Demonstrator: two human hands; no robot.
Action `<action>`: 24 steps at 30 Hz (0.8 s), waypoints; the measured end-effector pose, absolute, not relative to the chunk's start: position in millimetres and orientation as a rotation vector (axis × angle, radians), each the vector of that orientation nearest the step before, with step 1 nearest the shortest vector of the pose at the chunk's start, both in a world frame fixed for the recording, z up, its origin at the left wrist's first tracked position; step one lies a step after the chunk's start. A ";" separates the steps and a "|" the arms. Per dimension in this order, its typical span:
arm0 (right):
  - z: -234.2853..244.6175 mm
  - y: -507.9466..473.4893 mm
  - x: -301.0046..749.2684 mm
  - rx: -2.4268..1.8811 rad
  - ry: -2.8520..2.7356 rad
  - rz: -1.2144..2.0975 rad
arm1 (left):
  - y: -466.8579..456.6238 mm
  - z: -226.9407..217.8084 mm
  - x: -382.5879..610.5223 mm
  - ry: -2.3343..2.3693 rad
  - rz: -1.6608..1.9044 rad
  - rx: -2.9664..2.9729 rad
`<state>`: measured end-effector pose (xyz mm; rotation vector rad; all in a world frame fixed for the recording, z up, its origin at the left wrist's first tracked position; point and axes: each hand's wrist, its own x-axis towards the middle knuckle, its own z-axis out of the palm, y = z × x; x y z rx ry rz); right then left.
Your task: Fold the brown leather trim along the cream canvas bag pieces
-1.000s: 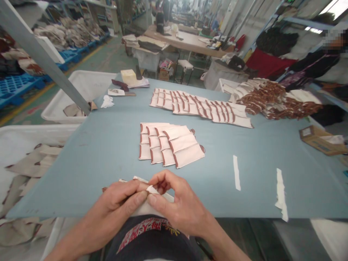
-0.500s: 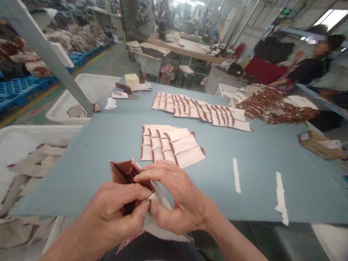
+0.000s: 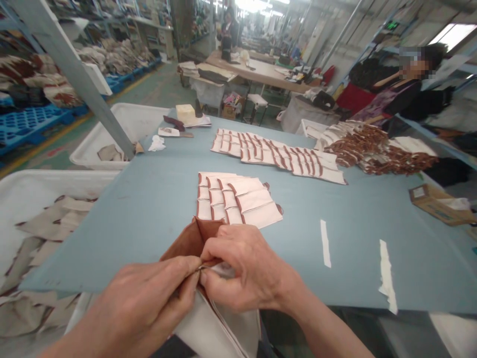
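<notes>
My left hand point(image 3: 147, 306) and my right hand point(image 3: 244, 271) pinch together on a piece of material point(image 3: 188, 241), brown on one face and white on the other, at the near edge of the blue table point(image 3: 149, 199). Its brown face stands up toward me and the white part hangs below my hands. Just beyond my fingers lies a small overlapped set of white pieces with brown edges point(image 3: 238, 201). A longer row of the same pieces point(image 3: 276, 154) lies further back.
Two white strips point(image 3: 325, 242) point(image 3: 386, 276) lie right of my hands. A pile of brown-and-white pieces point(image 3: 372, 141) and a cardboard box point(image 3: 434, 196) sit at the right. White bins point(image 3: 122, 119) with scraps stand left. Another person point(image 3: 398, 92) is at the far right.
The piece has been lifted and turned so its brown face stands up. Both hands rose slightly and keep pinching it; the view tilted a little.
</notes>
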<state>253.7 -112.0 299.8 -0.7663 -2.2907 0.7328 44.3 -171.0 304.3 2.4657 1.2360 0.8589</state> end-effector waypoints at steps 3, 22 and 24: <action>302.6 -110.1 248.6 -0.658 -2.283 0.737 | -172.5 304.4 40.9 1.284 0.875 2.437; 294.5 -120.4 244.8 -0.808 -1.749 1.614 | -157.2 293.4 23.5 0.846 0.852 2.571; 297.2 -117.8 249.0 -0.836 -1.677 1.824 | -159.6 289.2 25.7 0.897 0.801 2.615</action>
